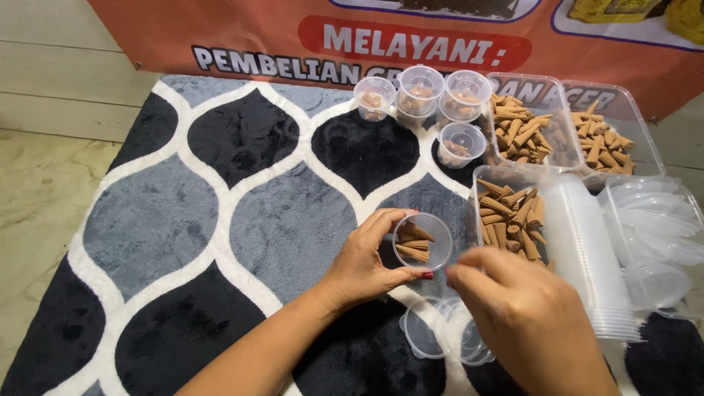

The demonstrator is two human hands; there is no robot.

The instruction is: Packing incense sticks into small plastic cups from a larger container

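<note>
Under my hands spreads the plush black, grey and white patterned rug (242,220). Near its right edge sits a clear rectangular plastic tray of brown incense cones (513,213). My right hand (528,315) hovers beside it, fingers bunched together; whether they pinch anything I cannot tell. My left hand (367,264) clamps the small round clear plastic cup (422,240), tilted, holding several cones, just left of my right fingertips.

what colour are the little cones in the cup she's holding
Light brown, tan-orange cones, seen through the small clear cup in the left hand; the head view shows them.
</note>
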